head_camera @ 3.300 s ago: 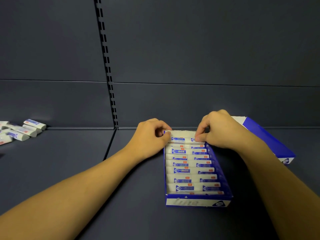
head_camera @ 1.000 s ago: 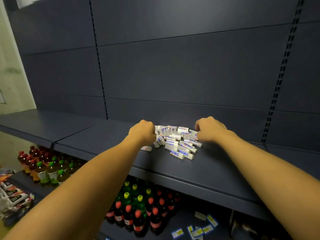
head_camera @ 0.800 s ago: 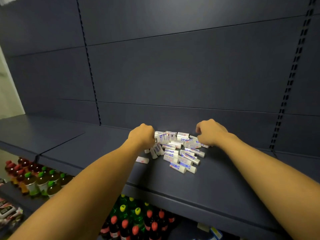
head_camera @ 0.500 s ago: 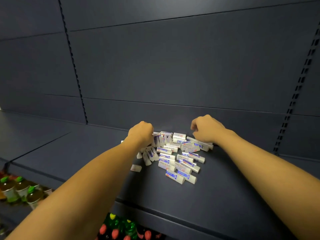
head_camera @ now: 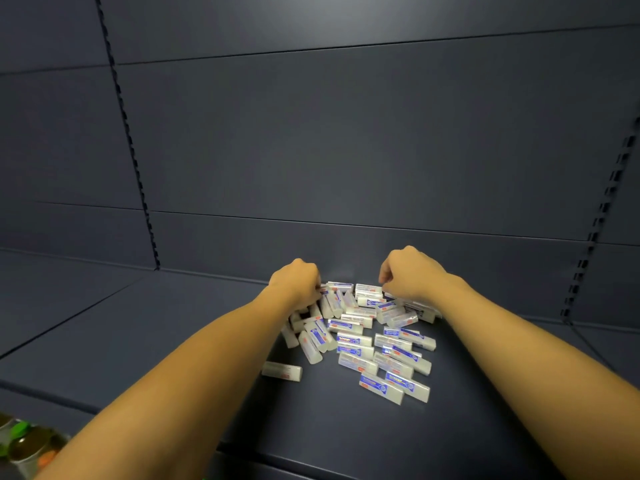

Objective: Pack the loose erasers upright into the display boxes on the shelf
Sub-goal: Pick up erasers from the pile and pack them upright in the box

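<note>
The loose erasers (head_camera: 363,336) lie in a heap on the dark shelf (head_camera: 138,341), directly in front of me, and both my hands sit at the far edge of that heap, close to the back panel (head_camera: 346,150). My left hand (head_camera: 296,284) is curled at the heap's far left corner, knuckles up, its fingers tucked down among the erasers there; my right hand (head_camera: 410,271) is curled the same way at the far right corner. From this angle I cannot tell whether either hand actually has an eraser pinched or is only bunched against the pile, since the fingertips are hidden under the backs of my hands. What matters for the next move is how the pieces lie: most of them rest flat with their long axes running roughly across me, left to right, while a cluster by my left hand points away from me instead. One stray eraser (head_camera: 281,371) sits apart near my left forearm (nearer that hand, clearly). No display box shows in this view, so whatever I gather will, I judge, have to be carried off to the side and turned upright there.
</note>
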Demonstrator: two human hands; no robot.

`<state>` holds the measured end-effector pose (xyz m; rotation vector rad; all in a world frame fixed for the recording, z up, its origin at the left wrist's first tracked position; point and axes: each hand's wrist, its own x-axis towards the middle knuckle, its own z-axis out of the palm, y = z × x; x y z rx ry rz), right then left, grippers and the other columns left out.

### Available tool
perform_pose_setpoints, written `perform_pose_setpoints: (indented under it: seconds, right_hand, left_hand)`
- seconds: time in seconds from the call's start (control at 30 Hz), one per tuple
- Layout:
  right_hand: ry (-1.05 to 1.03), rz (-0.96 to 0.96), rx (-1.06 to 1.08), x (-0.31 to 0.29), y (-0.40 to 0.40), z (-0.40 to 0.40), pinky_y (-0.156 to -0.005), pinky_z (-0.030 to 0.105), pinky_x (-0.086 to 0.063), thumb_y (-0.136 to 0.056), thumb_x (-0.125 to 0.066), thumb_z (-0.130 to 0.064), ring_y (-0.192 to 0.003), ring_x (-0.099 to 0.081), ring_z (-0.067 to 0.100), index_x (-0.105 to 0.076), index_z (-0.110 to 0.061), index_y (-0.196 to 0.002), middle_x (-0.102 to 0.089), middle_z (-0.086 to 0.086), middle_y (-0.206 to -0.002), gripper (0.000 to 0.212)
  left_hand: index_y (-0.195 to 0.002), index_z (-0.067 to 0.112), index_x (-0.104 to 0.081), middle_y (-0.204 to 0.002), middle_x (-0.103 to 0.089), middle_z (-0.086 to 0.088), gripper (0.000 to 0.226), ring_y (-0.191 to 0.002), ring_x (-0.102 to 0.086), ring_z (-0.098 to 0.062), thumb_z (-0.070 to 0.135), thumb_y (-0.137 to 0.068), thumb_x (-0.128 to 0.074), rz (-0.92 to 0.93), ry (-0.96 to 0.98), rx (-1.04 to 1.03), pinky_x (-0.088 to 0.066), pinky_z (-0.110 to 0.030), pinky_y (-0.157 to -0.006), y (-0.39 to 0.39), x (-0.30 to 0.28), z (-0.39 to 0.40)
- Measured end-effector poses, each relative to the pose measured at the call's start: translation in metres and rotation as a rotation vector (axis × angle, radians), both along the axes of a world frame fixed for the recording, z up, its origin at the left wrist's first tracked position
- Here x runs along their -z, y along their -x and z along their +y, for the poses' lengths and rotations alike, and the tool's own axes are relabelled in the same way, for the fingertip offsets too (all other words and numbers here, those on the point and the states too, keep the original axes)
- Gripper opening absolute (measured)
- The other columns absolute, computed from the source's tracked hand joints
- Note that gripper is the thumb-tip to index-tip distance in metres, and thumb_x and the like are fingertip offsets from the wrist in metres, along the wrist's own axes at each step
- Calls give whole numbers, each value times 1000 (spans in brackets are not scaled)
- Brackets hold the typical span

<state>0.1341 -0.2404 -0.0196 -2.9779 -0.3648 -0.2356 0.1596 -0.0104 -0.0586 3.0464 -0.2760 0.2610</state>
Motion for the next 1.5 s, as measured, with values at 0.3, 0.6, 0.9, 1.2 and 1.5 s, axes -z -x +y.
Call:
perform_pose_setpoints:
  seconds: [0.3, 0.6, 0.9, 1.2, 1.5]
  right_hand:
    - [8, 55, 80, 34, -11, 26, -79, 39, -60, -86, -71, -24, -83, -67, 17, -75, -26, -97, -71, -3, -96, 12]
    - [109, 9, 160, 37, -12, 38, -75, 39, -61, -84, -70, -18, -78, -67, 19, -74, -20, -90, -71, -1, -86, 8]
    - [177, -19, 216, 37, -11, 49, -75, 36, -58, -85, -68, -14, -83, -67, 22, -72, -19, -95, -68, 1, -92, 13]
    - [-533, -239, 352, 8, 2, 43, -73, 36, -55, -85, -70, -24, -82, -66, 26, -71, -23, -80, -69, 2, -86, 5]
    - [-886, -447, 445, -31, 37, -2, -78, 39, -59, -85, -77, -19, -82, -67, 19, -71, -21, -78, -70, -1, -80, 10]
  left_hand:
    - [-98, 18, -75, -95, -69, -5, 14, -81, -66, -26, 23, -88, -67, 27, 43, 38, -60, -39, -73, -5, -2, 5]
    - [-87, 20, -68, -86, -68, -1, 12, -77, -67, -21, 29, -86, -75, -42, 289, 115, -61, -40, -74, -9, -12, 18]
    - [-88, 23, -66, -85, -69, 2, 13, -77, -66, -15, 33, -88, -73, -136, 288, 199, -58, -35, -72, -9, -47, 55]
    - [-85, 24, -65, -86, -69, 3, 14, -79, -65, -17, 35, -88, -73, -135, 236, 206, -57, -35, -72, -6, -52, 67]
    - [-91, 22, -70, -85, -70, 3, 15, -78, -66, -17, 37, -88, -73, -151, 292, 314, -59, -39, -76, -8, -67, 24]
